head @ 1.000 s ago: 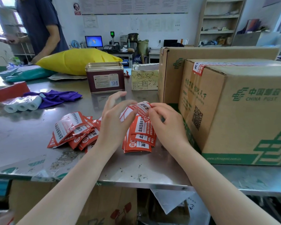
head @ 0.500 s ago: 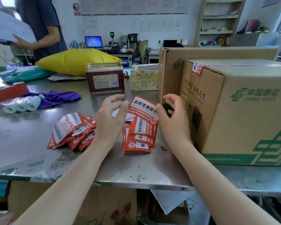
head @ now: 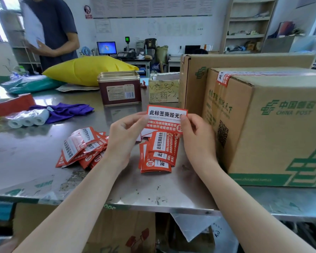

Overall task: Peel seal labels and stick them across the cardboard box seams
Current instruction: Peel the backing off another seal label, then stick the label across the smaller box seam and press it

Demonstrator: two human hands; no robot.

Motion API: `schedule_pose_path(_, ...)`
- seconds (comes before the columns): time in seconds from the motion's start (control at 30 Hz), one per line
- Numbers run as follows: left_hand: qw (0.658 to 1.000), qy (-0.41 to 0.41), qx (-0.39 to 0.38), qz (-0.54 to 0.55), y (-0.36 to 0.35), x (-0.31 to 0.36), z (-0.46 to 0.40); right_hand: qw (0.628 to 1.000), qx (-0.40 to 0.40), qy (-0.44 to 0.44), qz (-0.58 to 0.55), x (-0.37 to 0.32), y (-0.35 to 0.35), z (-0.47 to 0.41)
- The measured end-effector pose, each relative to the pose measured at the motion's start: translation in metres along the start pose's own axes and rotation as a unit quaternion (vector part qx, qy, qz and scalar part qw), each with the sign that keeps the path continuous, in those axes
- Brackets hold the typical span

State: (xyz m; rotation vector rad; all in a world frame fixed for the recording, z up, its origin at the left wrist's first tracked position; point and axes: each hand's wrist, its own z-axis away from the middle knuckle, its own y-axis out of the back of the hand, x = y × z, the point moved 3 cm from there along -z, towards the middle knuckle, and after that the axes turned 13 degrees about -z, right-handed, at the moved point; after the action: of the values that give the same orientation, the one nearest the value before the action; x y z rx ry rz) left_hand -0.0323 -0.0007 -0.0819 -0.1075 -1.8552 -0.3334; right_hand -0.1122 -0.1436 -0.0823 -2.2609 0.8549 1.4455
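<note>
A red and white seal label (head: 164, 117) is held flat above the metal table, facing me. My left hand (head: 124, 136) pinches its left edge and my right hand (head: 197, 137) pinches its right edge. Under it lies a stack of seal labels (head: 159, 154), and a second, scattered pile of curled labels or backings (head: 80, 147) lies to the left. The China Post cardboard box (head: 274, 125) stands right of my hands, with a seal label (head: 223, 78) stuck over its top left edge on the taped seam. A larger cardboard box (head: 226, 70) stands behind it.
On the steel table (head: 26, 161) are a dark red tin (head: 119, 88), a small scribbled carton (head: 163, 90), a purple cloth (head: 62, 111), wrapped paper rolls (head: 28, 119), a yellow bag (head: 88, 70) and a teal bag (head: 31, 83). A person (head: 53, 31) holding papers stands at the far left.
The label was lifted from the stack and turned flat toward me, now held by both hands at its edges. The person behind shifted the papers.
</note>
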Motion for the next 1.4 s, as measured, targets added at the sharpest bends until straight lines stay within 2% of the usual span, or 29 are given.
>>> schedule_pose_path(0.2,0.997,-0.024,0.038,-0.068,0.005,-0.004,-0.003,0.995,0.003,0.068,0.076,-0.008,-0.003,0.006)
schedule_pose_path(0.43,0.981,-0.045,0.094,-0.161,0.005,-0.003,-0.005,0.976,-0.042,0.125,0.175,-0.025,-0.011,0.007)
schedule_pose_path(0.5,0.977,-0.056,0.110,-0.173,0.004,0.004,-0.005,0.963,-0.044,0.173,0.203,-0.037,-0.010,0.005)
schedule_pose_path(0.63,0.981,-0.065,0.116,-0.140,-0.004,0.034,-0.007,0.925,0.003,0.310,0.219,-0.077,-0.004,-0.006)
schedule_pose_path(0.73,0.988,-0.083,0.099,-0.089,-0.014,0.071,-0.013,0.896,0.073,0.362,0.247,-0.119,0.009,-0.018)
schedule_pose_path(0.8,0.990,-0.090,0.084,-0.065,-0.021,0.096,-0.015,0.890,0.097,0.373,0.245,-0.140,0.018,-0.024)
schedule_pose_path(1.07,0.986,-0.142,0.054,-0.069,-0.069,0.183,-0.019,0.889,0.149,0.332,0.276,-0.197,0.085,-0.057)
schedule_pose_path(1.4,0.965,-0.124,-0.114,-0.202,-0.165,0.224,-0.004,0.934,0.171,0.131,0.287,-0.165,0.210,-0.093)
